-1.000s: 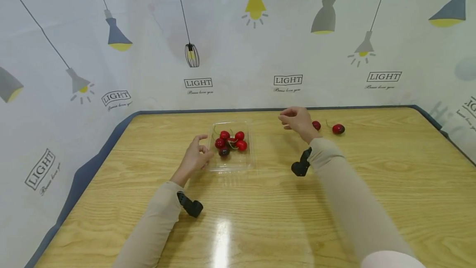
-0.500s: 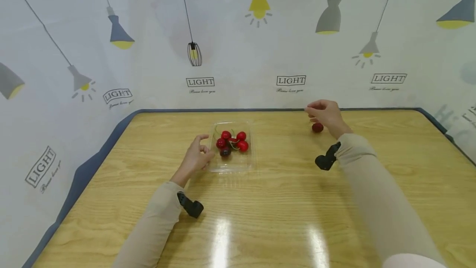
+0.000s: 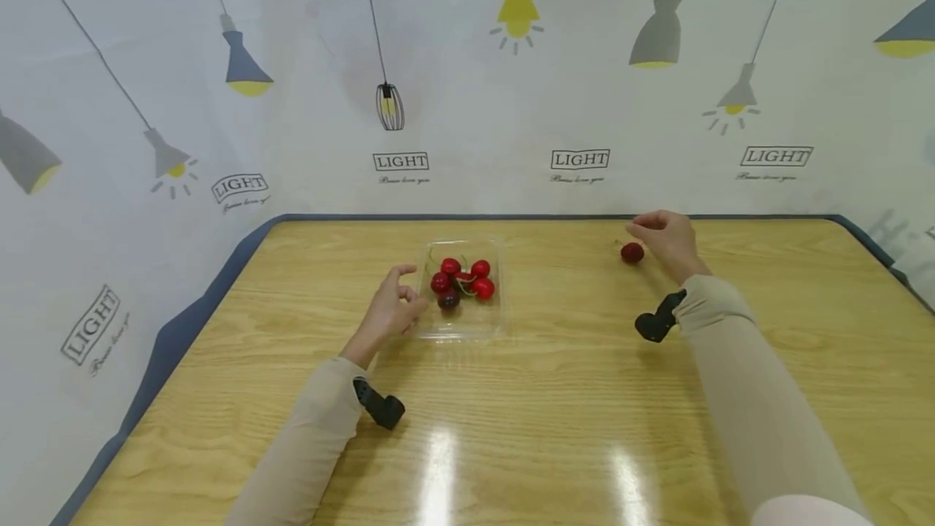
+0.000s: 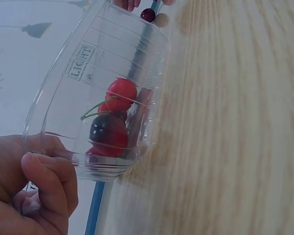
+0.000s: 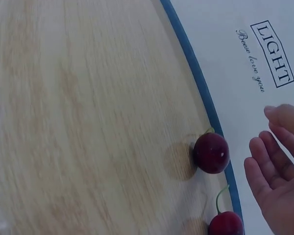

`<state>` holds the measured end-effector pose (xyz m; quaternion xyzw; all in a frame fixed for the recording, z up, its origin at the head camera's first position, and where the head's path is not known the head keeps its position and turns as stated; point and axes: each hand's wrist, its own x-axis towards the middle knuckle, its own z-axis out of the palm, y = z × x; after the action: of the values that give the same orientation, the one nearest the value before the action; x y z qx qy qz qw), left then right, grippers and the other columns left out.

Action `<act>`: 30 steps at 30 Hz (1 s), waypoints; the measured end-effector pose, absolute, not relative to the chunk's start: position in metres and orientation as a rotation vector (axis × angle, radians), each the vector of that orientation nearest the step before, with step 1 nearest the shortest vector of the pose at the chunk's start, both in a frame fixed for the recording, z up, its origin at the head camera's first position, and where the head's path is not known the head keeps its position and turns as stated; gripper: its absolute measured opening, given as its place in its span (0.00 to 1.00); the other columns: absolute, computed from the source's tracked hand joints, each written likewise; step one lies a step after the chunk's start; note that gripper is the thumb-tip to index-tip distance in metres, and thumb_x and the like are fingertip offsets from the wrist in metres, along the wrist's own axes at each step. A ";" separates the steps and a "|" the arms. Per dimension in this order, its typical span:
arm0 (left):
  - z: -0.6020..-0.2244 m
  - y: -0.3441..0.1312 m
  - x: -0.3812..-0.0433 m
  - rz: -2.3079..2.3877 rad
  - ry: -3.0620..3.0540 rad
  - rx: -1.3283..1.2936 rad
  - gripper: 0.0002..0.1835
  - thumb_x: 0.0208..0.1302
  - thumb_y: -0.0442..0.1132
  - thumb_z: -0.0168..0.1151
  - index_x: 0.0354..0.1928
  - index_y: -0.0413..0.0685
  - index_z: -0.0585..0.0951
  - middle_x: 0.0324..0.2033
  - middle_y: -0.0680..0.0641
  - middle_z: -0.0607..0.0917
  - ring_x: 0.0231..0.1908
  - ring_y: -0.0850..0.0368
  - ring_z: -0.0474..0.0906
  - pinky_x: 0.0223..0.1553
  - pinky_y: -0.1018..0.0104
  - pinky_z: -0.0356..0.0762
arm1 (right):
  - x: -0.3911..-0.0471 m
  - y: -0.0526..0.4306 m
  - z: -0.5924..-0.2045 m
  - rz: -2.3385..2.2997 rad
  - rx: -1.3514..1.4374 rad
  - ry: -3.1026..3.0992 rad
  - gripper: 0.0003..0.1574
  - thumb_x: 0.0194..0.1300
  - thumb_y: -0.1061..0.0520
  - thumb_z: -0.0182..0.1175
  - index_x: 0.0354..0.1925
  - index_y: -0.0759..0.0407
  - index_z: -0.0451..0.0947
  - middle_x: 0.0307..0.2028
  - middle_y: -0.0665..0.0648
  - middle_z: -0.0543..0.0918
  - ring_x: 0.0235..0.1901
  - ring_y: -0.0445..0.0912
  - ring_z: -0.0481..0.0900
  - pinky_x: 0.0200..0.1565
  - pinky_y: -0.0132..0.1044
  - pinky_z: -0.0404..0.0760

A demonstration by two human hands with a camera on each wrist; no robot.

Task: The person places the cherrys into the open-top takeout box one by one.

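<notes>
My left hand (image 3: 390,307) is at the left edge of a clear plastic container (image 3: 467,327), its thumb and a finger (image 4: 49,178) pinching the rim. Several red and dark cherries (image 4: 109,129) with green stems are gathered inside the container. Toward the table's far edge, my right hand (image 3: 668,242) hovers with loosely bent fingers and nothing between them. Just left of it in the head view is a dark red cherry (image 3: 631,252). The right wrist view shows that cherry (image 5: 211,152) and a second, stemmed cherry (image 5: 226,224), which the hand hides in the head view.
The wooden table (image 3: 526,404) ends at a blue border (image 3: 511,217) along the back. A white backdrop (image 3: 467,47) printed with lamps rises behind it. Black cameras are strapped to both wrists, the right one (image 3: 657,323) hanging over the table.
My right hand has moved right, from left of the loose cherries to beside and over them, then slightly lower. My left hand keeps its place at the container.
</notes>
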<state>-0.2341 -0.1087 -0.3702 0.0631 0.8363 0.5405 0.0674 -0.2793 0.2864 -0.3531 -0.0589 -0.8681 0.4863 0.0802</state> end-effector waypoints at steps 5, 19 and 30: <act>-0.369 -0.106 -0.235 1.630 2.520 0.180 0.33 0.55 0.26 0.51 0.63 0.41 0.54 0.18 0.50 0.67 0.09 0.62 0.60 0.11 0.72 0.59 | -0.283 0.294 -0.359 1.479 -0.163 -2.624 0.33 0.57 0.43 0.56 0.50 0.67 0.72 0.48 0.64 0.72 0.49 0.54 0.68 0.45 0.44 0.70; -0.370 -0.106 -0.234 1.662 2.499 0.157 0.33 0.55 0.25 0.51 0.63 0.41 0.54 0.19 0.49 0.68 0.09 0.62 0.61 0.11 0.71 0.59 | -0.296 0.293 -0.371 1.515 -0.079 -2.770 0.31 0.62 0.53 0.53 0.59 0.69 0.63 0.53 0.70 0.68 0.50 0.56 0.68 0.46 0.38 0.70; -0.371 -0.107 -0.233 1.667 2.508 0.153 0.32 0.54 0.25 0.51 0.63 0.40 0.55 0.18 0.50 0.67 0.09 0.62 0.60 0.10 0.71 0.58 | -0.299 0.290 -0.383 1.494 -0.063 -2.811 0.30 0.62 0.55 0.53 0.58 0.71 0.63 0.53 0.70 0.69 0.49 0.55 0.69 0.46 0.38 0.69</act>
<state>-0.2334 -0.1069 -0.3706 0.0507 0.8301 0.5517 0.0631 -0.2987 0.2900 -0.3827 -0.0198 -0.8826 0.4693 -0.0211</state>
